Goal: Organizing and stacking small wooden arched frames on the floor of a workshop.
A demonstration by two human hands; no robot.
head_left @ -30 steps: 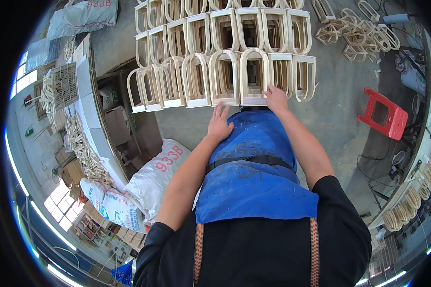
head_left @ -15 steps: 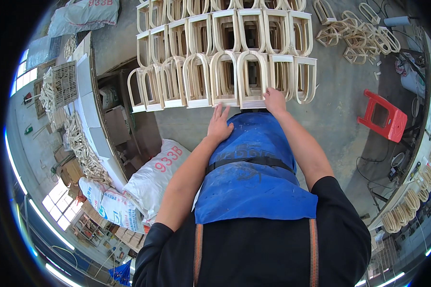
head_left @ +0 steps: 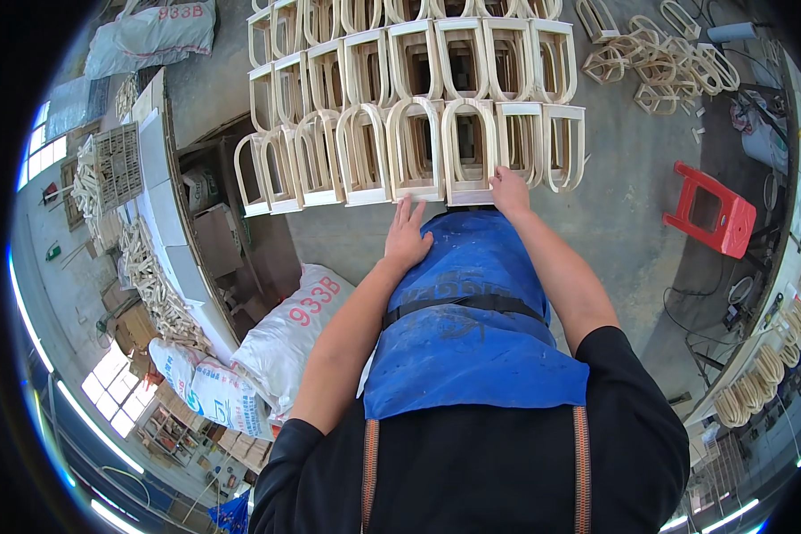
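Observation:
Stacked rows of pale arched wooden frames point(head_left: 414, 59) stand before me, their flat bars toward me in the lowest row. At the near right corner of one arched wooden frame point(head_left: 468, 198), my right hand point(head_left: 511, 190) is closed, thumb and fingers pinching its edge. My left hand point(head_left: 408, 235) is open beside it, fingers extended, the tips at the bottom bar of the neighbouring frame point(head_left: 425, 193). A blue apron point(head_left: 472, 356) with a black strap covers my front, just below the stack.
A red plastic stool point(head_left: 710, 210) lies tipped on the floor at right. Loose wooden frames point(head_left: 654, 58) are heaped at far right. White woven sacks point(head_left: 294, 325) sit at left beside a long bench point(head_left: 176, 222). Cables point(head_left: 696, 295) trail near the right-hand workbench point(head_left: 756, 334).

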